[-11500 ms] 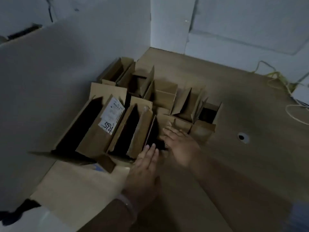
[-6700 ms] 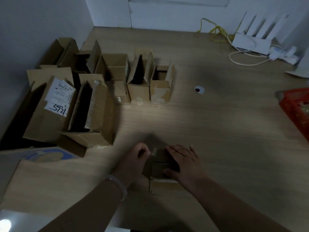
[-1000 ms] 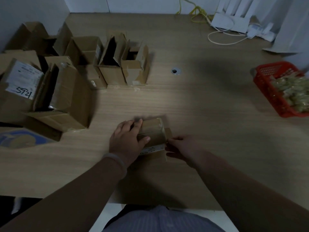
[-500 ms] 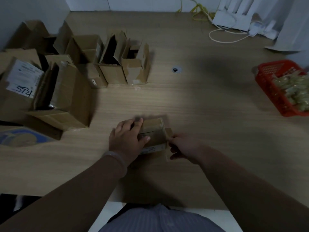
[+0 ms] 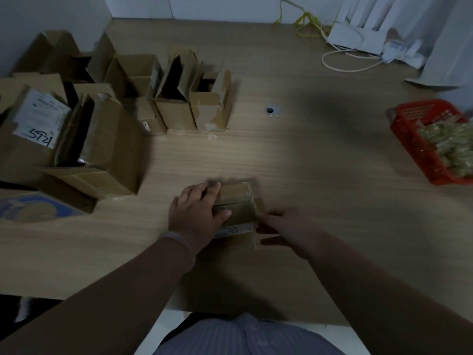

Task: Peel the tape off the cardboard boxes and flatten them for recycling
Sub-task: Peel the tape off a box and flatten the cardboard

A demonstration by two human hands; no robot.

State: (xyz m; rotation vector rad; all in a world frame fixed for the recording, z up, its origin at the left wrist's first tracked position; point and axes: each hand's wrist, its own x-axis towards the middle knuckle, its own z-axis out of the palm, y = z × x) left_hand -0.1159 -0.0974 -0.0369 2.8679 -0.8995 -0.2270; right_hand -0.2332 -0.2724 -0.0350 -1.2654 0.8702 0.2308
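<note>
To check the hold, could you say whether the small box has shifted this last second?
No: the small box keeps its place near-left of the grommet hole.

On my feed, the left hand (image 5: 195,213) grips the small cardboard box (image 5: 236,206) on the wooden table (image 5: 307,162), fingers over its left side and thumb across the top. The right hand (image 5: 284,226) reaches the box's right edge; I cannot tell whether it pinches anything. Open cardboard boxes (image 5: 176,98) stand far left, and a red basket (image 5: 419,139) sits at right.
</note>
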